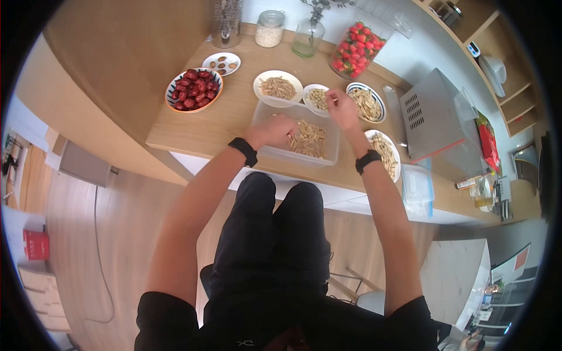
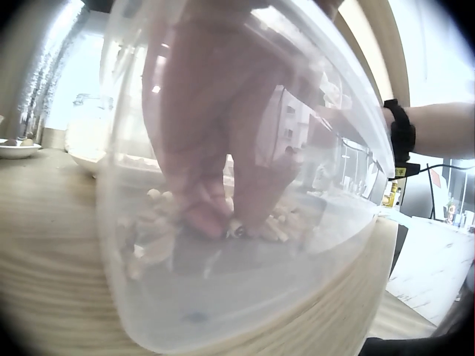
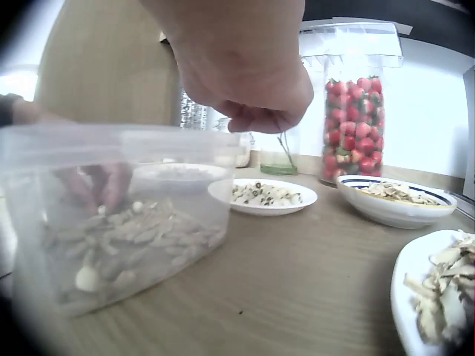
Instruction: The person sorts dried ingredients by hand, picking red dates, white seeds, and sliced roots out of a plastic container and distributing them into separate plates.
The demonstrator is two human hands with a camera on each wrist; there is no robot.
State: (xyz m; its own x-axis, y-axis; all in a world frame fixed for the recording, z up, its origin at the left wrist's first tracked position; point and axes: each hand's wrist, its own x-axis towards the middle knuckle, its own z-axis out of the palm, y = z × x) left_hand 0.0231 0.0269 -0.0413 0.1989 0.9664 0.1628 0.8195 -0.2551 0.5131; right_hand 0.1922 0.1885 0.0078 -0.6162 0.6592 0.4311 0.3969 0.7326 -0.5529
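A clear plastic box point(image 1: 328, 157) stands at the counter's front edge, its floor strewn with pale dried strips point(image 1: 308, 139). My left hand point(image 1: 274, 130) reaches down inside it. Through the wall in the left wrist view, thumb and finger pinch a small pale seed with a dark centre point(image 2: 237, 231). My right hand point(image 1: 344, 110) is raised between the box and a small white plate of pale seeds with dark centres point(image 3: 271, 194). Its fingers are curled with the tips drawn together; I cannot tell whether they hold a seed.
Around the box stand a plate of tan strips point(image 1: 278, 88), a blue-rimmed bowl of dried slices point(image 1: 366, 104), another plate of slices point(image 1: 383, 153) and a bowl of red dates point(image 1: 194, 90). Behind are a strawberry container point(image 1: 358, 51) and glass jars. A grey appliance point(image 1: 436, 117) stands right.
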